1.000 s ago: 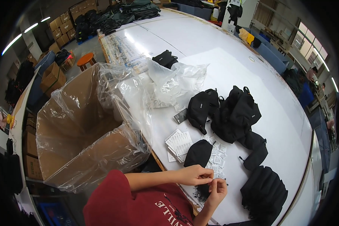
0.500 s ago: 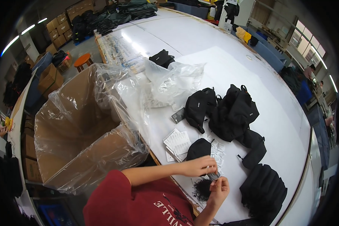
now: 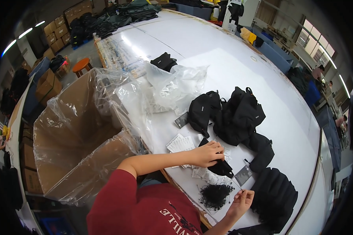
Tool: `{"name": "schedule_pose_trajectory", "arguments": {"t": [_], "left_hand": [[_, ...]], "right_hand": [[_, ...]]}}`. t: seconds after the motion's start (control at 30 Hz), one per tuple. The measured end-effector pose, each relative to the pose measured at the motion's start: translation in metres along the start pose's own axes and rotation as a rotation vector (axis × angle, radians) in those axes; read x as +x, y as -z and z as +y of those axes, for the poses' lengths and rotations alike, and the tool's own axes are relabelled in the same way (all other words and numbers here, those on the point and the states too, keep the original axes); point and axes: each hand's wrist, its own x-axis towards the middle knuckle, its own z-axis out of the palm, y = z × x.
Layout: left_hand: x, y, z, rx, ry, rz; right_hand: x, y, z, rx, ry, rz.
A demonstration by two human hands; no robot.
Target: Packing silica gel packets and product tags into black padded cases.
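Note:
My left hand (image 3: 209, 154) is closed on a small black bag (image 3: 222, 168), its fingers curled over the top. Part of the bag is hidden under that hand. My right hand (image 3: 242, 200) pinches a thin string (image 3: 237, 184) that runs up toward the bag's end. Beside the string is a dark grey hang tag (image 3: 244, 175); whether the string passes through it I cannot tell. Left of my right hand lies a tangled pile of black strings (image 3: 215, 196). White printed slips (image 3: 181, 144) lie fanned out near my left forearm, with more of them under the bag.
Several black bags (image 3: 239, 117) lie beyond my hands, and a black stack (image 3: 274, 196) sits at the right. Another dark tag (image 3: 181, 120) rests by the bags. A large carton (image 3: 82, 156) lined with clear plastic stands left of the white table (image 3: 286, 129). Plastic bags (image 3: 172, 86) cover the table's left edge.
My hands have moved apart. The left has gone from the tag up onto the black bag, which now lies nearer me; the right has shifted right, drawing out the string. The tag now shows flat.

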Motion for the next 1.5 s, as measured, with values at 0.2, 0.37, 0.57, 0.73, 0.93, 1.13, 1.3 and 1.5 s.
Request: {"name": "schedule_pose_trajectory", "arguments": {"t": [0.2,0.37,0.57,0.73,0.93,1.13,1.3,1.5], "left_hand": [[-0.025,-0.004,-0.015,0.010,-0.001,-0.090],[-0.031,-0.004,-0.016,0.036,0.017,-0.097],[-0.025,-0.006,-0.015,-0.026,0.066,-0.135],[-0.018,0.005,-0.008,-0.026,0.099,-0.318],[-0.025,-0.008,-0.013,-0.032,0.113,-0.202],[-0.023,-0.012,-0.015,0.044,0.053,-0.184],[-0.015,-0.003,-0.009,0.131,-0.028,-0.143],[0.000,0.010,0.041,0.137,-0.197,-0.138]], "right_hand": [[0.002,0.000,-0.001,0.027,0.018,0.009],[-0.001,-0.001,0.001,0.033,0.010,-0.005],[-0.006,0.005,0.000,0.028,-0.011,0.025],[-0.010,0.006,0.004,0.046,-0.022,0.041],[-0.011,0.010,0.005,0.051,-0.037,0.023],[-0.013,0.016,0.005,-0.077,-0.020,0.023],[-0.010,0.014,0.002,-0.794,0.177,0.130],[-0.010,-0.032,-0.007,-1.066,0.494,-0.066]]}}
